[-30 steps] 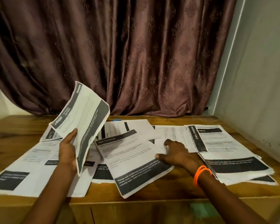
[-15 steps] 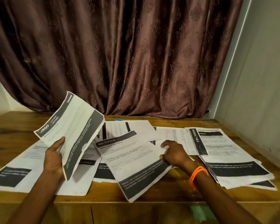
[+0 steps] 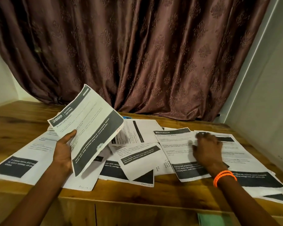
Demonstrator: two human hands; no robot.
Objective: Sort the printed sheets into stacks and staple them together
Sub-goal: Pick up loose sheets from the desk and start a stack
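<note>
My left hand (image 3: 64, 150) grips a few printed sheets (image 3: 90, 128) headed "3800", lifted and tilted above the table. My right hand (image 3: 207, 149), with an orange wristband, lies flat with spread fingers on a sheet headed "MULTI-ROOM" (image 3: 175, 144) on top of the right stack (image 3: 252, 168). More printed sheets with dark bands lie scattered in the middle (image 3: 137, 162) and on the left (image 3: 23, 160) of the wooden table (image 3: 145, 194). No stapler is in view.
A brown patterned curtain (image 3: 137, 54) hangs behind the table. A grey wall (image 3: 268, 95) closes the right side. A small blue thing (image 3: 127, 117) peeks out behind the papers. A green object (image 3: 211, 219) shows below the table's front edge.
My right hand has slid the "MULTI-ROOM" sheet from the middle over to the right stack. My left hand has kept hold of its sheets and raised them a little.
</note>
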